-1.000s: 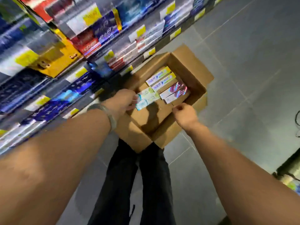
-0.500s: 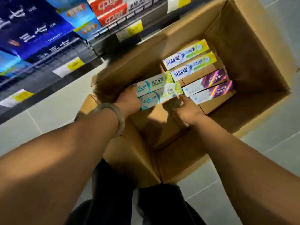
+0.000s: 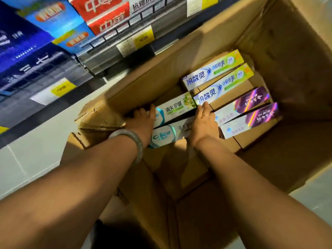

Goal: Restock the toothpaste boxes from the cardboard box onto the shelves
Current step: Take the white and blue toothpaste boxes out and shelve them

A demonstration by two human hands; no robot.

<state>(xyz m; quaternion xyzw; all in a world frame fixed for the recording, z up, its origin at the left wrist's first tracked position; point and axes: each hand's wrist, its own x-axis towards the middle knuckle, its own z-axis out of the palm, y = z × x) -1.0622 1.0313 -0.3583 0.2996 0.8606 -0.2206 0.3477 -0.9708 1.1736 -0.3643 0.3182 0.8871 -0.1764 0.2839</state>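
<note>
An open cardboard box (image 3: 280, 56) stands on the floor below me. Inside lie two white-and-teal toothpaste boxes (image 3: 175, 108), two blue-and-green ones (image 3: 218, 69) and two purple ones (image 3: 251, 102). My left hand (image 3: 143, 121), with a pale bangle on the wrist, presses against the left ends of the white-and-teal pair. My right hand (image 3: 203, 123) lies over their right ends, fingers reaching the nearer blue-and-green box. Both hands clasp that pair between them. The shelves (image 3: 115, 51) rise at the upper left.
The shelves hold red toothpaste boxes (image 3: 106, 17) and blue ones (image 3: 59, 27), with yellow price tags (image 3: 143, 39) along the rails. The box's flaps (image 3: 100, 119) fold outward toward the shelf. Pale floor tiles (image 3: 32, 155) run between shelf and box. My dark trousers show at the bottom.
I have bent closer, so the box fills the view. My right hand has slid from beside the white-and-teal boxes onto their right ends; my left hand stays at their left ends.
</note>
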